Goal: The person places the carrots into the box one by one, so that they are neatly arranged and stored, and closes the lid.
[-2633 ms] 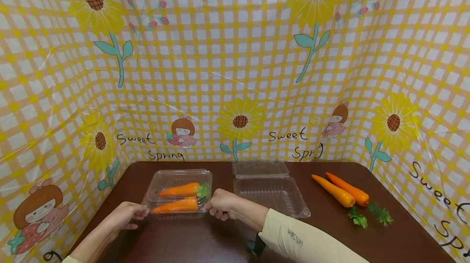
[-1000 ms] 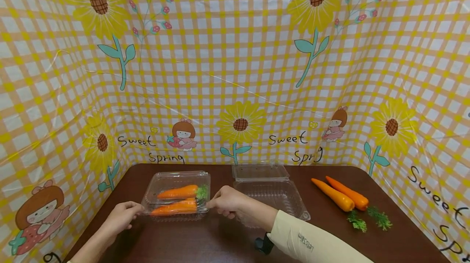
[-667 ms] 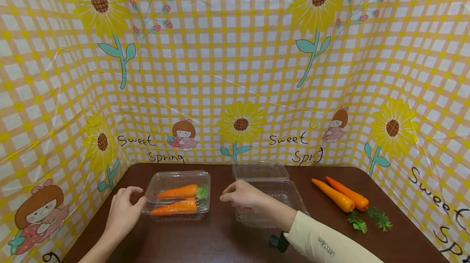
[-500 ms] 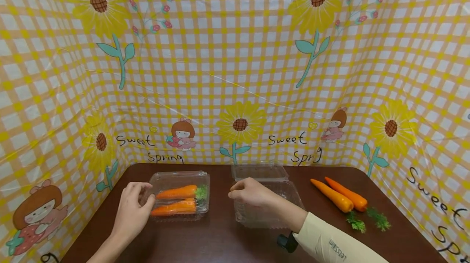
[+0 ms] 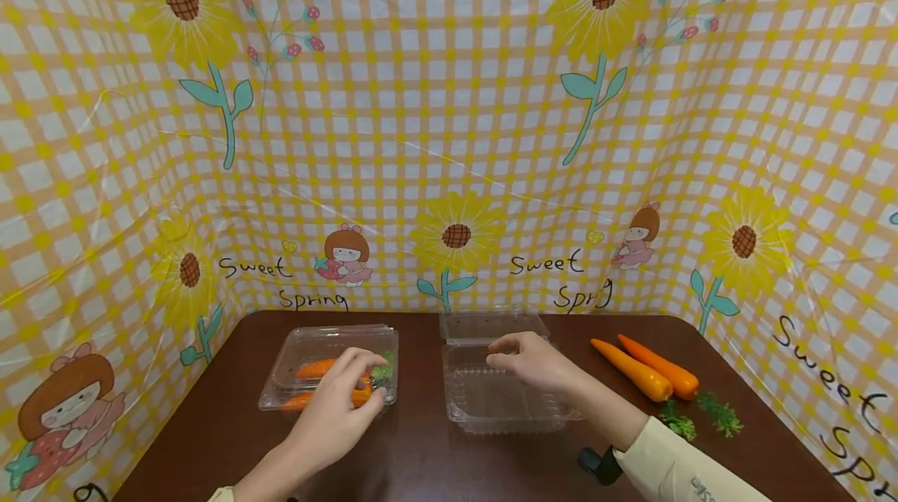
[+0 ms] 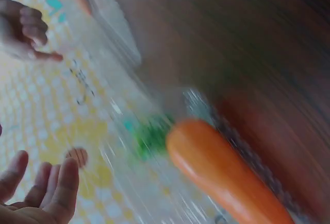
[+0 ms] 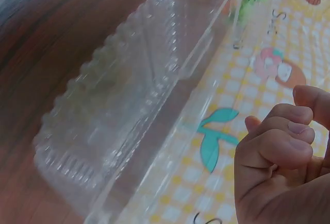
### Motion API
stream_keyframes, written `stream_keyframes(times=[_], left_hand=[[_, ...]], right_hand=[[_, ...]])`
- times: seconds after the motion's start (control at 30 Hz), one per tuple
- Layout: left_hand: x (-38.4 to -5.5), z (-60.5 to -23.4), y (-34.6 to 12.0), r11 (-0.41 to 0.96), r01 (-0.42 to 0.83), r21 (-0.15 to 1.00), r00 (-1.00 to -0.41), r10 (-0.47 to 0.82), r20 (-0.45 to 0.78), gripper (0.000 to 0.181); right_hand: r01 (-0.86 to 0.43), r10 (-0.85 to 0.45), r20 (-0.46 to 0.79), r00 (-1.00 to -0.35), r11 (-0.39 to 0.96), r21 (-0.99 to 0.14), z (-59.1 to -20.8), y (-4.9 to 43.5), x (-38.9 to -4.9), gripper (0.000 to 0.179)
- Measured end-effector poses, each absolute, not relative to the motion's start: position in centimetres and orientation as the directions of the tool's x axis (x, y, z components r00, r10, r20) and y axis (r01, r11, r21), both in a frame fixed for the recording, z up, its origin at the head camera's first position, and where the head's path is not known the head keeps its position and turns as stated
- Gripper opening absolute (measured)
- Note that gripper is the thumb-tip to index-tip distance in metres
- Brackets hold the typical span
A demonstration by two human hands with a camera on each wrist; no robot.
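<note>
My left hand [image 5: 340, 404] hovers over the front right part of a closed clear plastic clamshell box [image 5: 273, 389], fingers spread and holding nothing. Two orange carrots [image 5: 316, 368] with green tops lie inside that box, partly hidden by the hand; one carrot [image 6: 221, 175] also shows in the left wrist view. Above a second clear clamshell box [image 5: 484, 404], my right hand [image 5: 540, 362] hangs with loosely bent fingers and nothing in them. This box stands with its lid [image 5: 484, 324] folded back, and its base [image 7: 118, 85] fills much of the right wrist view.
Two more carrots, one lighter orange [image 5: 631, 369] and one deeper orange [image 5: 662, 368], lie at the right of the brown table [image 5: 421, 455]. Their green tops [image 5: 719, 412] point toward the front right. A checked cloth with sunflowers [image 5: 456, 97] surrounds the table's back and sides.
Both hands have let go of the closed box's front corners. The left hand has moved right across its front; the right hand has moved right over the open box.
</note>
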State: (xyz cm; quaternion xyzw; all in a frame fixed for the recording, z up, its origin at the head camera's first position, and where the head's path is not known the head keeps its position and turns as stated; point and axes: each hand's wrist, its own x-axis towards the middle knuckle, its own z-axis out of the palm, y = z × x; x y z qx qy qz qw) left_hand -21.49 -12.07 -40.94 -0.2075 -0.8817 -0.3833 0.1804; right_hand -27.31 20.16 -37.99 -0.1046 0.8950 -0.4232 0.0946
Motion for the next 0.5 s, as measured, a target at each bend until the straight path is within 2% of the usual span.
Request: stream_keyframes(times=[0.2, 0.5], left_hand=[[-21.5, -41.2, -9.3, 0.606, 0.477, 0.637, -0.879, 0.313, 0.360, 0.030], [-22.7, -41.9, -5.4, 0.583, 0.389, 0.713, -0.910, 0.361, 0.202, 0.051]], right_hand=[[-0.095, -0.226, -0.068, -0.972, 0.640, -0.763, -37.9, 21.9, -27.3, 0.042], [-0.080, -0.177, -0.047, -0.983, 0.648, -0.757, -37.7, 24.6, -26.8, 0.046]])
